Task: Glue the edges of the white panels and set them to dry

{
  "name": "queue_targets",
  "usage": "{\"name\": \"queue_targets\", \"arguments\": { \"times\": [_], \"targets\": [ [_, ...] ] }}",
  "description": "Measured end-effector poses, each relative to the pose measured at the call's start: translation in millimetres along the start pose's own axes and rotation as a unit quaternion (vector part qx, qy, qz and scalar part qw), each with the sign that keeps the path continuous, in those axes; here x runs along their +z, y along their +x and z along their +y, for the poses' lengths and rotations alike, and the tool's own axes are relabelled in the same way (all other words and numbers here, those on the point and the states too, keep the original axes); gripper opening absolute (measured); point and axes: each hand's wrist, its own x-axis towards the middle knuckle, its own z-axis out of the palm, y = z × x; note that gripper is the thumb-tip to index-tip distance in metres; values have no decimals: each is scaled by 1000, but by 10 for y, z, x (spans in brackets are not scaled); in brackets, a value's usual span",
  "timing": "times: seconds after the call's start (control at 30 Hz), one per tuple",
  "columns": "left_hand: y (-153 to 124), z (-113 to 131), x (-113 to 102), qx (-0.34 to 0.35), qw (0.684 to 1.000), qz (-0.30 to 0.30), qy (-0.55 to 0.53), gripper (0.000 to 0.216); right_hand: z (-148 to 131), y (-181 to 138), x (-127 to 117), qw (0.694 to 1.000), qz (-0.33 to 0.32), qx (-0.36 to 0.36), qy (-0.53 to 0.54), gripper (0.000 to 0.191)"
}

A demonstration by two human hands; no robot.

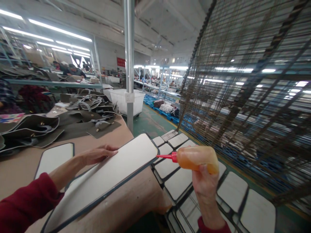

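My left hand (97,154) lies flat on a long white panel with a dark edge (109,174), which rests on the tan table (19,165) and sticks out over its corner. My right hand (205,183) grips an amber squeeze bottle (196,157) held sideways. Its red nozzle tip (165,156) touches the dark rim at the panel's far right corner. Both sleeves are dark red.
A second white panel (54,158) lies left on the table. Several white panels (179,181) are spread on a rack below right. Dark leather bag pieces (73,123) pile at the table's back. A wire rack (247,97) rises right, a metal pole (129,64) ahead, and people work far left.
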Motion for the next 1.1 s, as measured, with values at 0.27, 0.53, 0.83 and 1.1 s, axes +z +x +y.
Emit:
{"name": "queue_targets", "arguments": {
  "times": [0.27,0.53,0.83,1.1],
  "targets": [
    [90,-282,77,3,999,24,-41,46,117,12,1,999,35,-9,-1,52],
    [96,-381,200,5,994,49,-94,44,155,-4,33,1000,1,-21,-1,45],
    [82,-392,327,12,990,69,-121,43,207,-47,46,999,-32,-24,-23,44],
    [121,-431,358,26,983,73,-165,35,229,-72,47,998,-32,-15,-49,52]
  ]
}}
